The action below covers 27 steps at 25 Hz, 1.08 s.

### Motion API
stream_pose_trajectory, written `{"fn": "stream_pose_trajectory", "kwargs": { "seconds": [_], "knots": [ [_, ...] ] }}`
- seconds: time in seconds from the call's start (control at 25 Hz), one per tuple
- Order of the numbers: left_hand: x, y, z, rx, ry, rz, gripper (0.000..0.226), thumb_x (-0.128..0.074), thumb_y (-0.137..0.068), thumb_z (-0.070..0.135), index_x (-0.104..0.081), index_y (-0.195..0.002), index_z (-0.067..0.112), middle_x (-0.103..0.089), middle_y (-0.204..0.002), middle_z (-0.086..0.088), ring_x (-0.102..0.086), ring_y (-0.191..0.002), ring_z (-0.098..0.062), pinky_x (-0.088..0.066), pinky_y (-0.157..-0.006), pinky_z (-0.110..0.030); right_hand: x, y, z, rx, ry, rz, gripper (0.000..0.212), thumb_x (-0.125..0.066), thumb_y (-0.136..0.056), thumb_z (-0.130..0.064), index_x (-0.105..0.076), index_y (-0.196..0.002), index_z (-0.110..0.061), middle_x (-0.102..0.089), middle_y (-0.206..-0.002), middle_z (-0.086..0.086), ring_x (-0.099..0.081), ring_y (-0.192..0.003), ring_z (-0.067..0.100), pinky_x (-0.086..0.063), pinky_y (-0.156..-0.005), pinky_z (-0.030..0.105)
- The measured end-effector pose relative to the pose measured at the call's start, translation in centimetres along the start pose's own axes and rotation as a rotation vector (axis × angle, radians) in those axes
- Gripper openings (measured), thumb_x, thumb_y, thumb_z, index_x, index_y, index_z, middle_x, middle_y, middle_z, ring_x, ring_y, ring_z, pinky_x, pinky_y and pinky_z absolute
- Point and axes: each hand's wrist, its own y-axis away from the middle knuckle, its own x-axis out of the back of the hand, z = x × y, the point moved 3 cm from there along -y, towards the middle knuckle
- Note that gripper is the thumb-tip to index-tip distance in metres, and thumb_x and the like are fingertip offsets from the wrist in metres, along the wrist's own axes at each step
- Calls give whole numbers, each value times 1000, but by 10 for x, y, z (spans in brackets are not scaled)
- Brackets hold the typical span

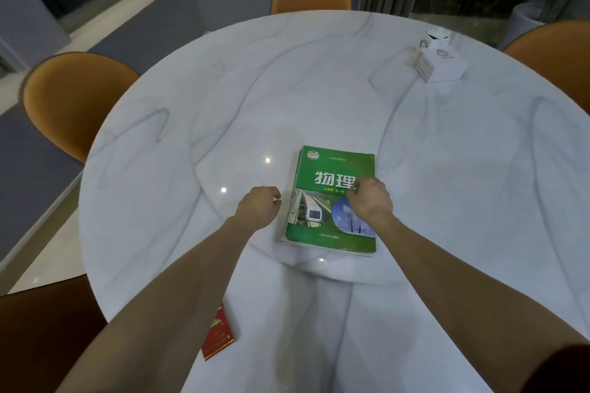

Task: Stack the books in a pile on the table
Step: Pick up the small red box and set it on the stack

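Observation:
A green textbook (322,175) lies face up on the round white marble table (319,89), on top of a thin pile; edges of books under it show along its left side. My right hand (370,199) rests on the cover near its right edge, fingers curled down onto it. My left hand (260,206) hovers just left of the pile with fingers curled in, holding nothing. Whether it touches the book's left edge I cannot tell.
A small red packet (218,337) lies near the table's front edge by my left forearm. A white box with smaller items (439,56) stands at the far right. Orange chairs (73,99) ring the table at the left, back and right.

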Motion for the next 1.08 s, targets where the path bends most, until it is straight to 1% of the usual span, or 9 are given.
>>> {"fn": "stream_pose_trajectory", "kwargs": {
  "seconds": [0.12,0.2,0.32,0.4,0.48,0.68,0.8,0.92,1.08],
  "knots": [
    [16,20,-12,0,-82,42,35,-42,-98,23,-55,-129,13,-63,-124,-11,-58,-113,-28,-48,-90,-37,-1,19,-36,190,79,-60,27,-47,-93,-18,-66,-103,-2,-67,-104,18,-63,-87,31,-54,-72,34],
    [24,37,-22,0,-145,69,37,-42,-97,26,-53,-131,15,-61,-126,-9,-55,-117,-27,-47,-92,-36,-7,36,-58,323,166,-86,28,-46,-93,-21,-66,-102,-4,-68,-103,15,-62,-84,28,-54,-73,33],
    [27,60,-41,11,-223,80,40,-44,-96,31,-50,-133,17,-57,-130,-8,-50,-123,-26,-43,-96,-38,-20,58,-84,498,285,-109,32,-44,-94,-26,-62,-111,-6,-64,-112,15,-61,-100,31,-53,-85,39],
    [26,79,-56,30,-260,92,42,-44,-95,32,-47,-135,16,-56,-131,-8,-48,-124,-26,-42,-97,-39,-32,72,-98,593,351,-119,35,-42,-95,-27,-59,-118,-7,-60,-119,14,-58,-107,32,-48,-88,40],
    [22,98,-72,45,-290,103,45,-44,-95,31,-44,-137,16,-54,-132,-9,-47,-124,-27,-42,-97,-39,-49,88,-108,668,405,-135,35,-40,-95,-26,-57,-120,-7,-58,-121,14,-55,-111,32,-45,-89,40],
    [-1,139,-109,87,-284,83,48,-49,-93,31,-40,-137,13,-52,-131,-10,-45,-123,-28,-43,-97,-40,-96,130,-116,752,488,-195,35,-37,-97,-26,-55,-120,-7,-58,-119,13,-52,-112,30,-40,-93,40],
    [-24,161,-126,62,-206,64,56,-53,-91,34,-36,-141,13,-47,-138,-11,-40,-130,-29,-40,-102,-40,-125,154,-110,765,499,-248,37,-36,-97,-29,-54,-122,-8,-58,-120,12,-51,-113,30,-38,-94,40],
    [-50,180,-141,13,-171,-7,66,-57,-88,41,-33,-144,15,-37,-148,-11,-28,-140,-27,-33,-110,-40,-150,175,-101,767,534,-302,38,-35,-97,-31,-53,-123,-9,-58,-121,11,-51,-115,29,-39,-95,41],
    [-80,201,-155,-22,-139,-62,87,-59,-79,61,-28,-147,17,-26,-155,-11,-16,-146,-30,-21,-118,-45,-175,200,-92,742,531,-349,38,-34,-98,-32,-53,-120,-8,-58,-121,12,-51,-115,30,-40,-94,40]
  ]
}}
